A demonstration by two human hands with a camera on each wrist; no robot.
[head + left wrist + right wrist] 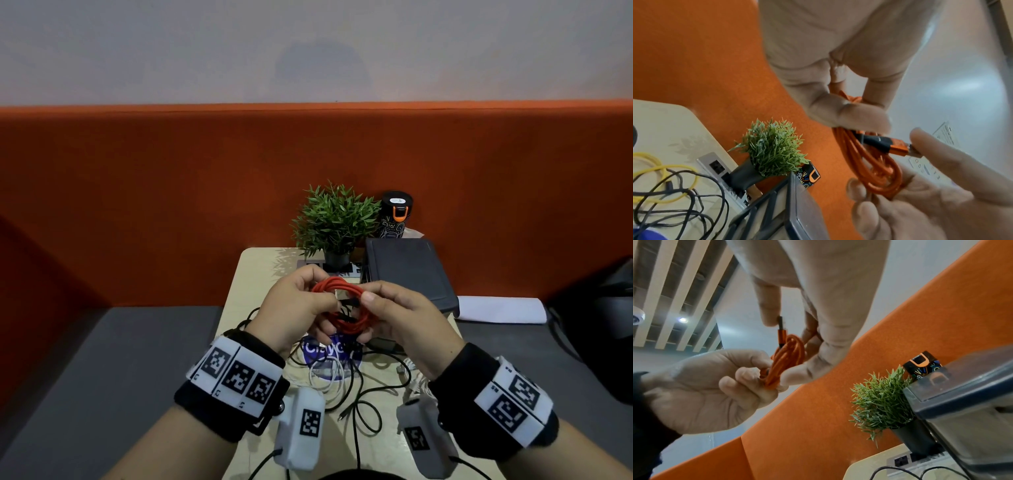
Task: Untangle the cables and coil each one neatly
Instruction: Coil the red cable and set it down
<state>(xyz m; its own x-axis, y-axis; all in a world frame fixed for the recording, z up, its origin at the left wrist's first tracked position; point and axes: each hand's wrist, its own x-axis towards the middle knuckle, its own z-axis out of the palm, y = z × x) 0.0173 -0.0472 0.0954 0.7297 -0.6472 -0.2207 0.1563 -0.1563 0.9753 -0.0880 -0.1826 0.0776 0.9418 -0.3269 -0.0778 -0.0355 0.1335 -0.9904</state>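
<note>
2 hands up over the table [236, 274], both on the orange cable [337, 310], wound into a small coil and held in the air between them. Left hand [294, 308] has its fingers curled round the coil's left side, thumb on top. Right hand [407, 315] closes on the right side, and the left wrist view shows its forefinger tip touching the metal end of the plug [898, 147], which pokes out across the loops.

Below the hands, loose on the tabletop: black cables [359, 394] in a tangle, a white cable [325, 377] looped among them, lying partly over a round blue sticker [329, 353]. The left wrist view also catches a yellow cable [659, 170] mixed in with the black ones.

Further back, a dark box [407, 270] sits on the table's right side, with a white cloth [500, 308] just beyond its right edge. At the far edge, a power strip [715, 168] lies flat, a small potted plant [335, 222] standing against it, and a black can [395, 214] with an orange mark beside the plant. Behind it all, the orange wall [171, 188].
</note>
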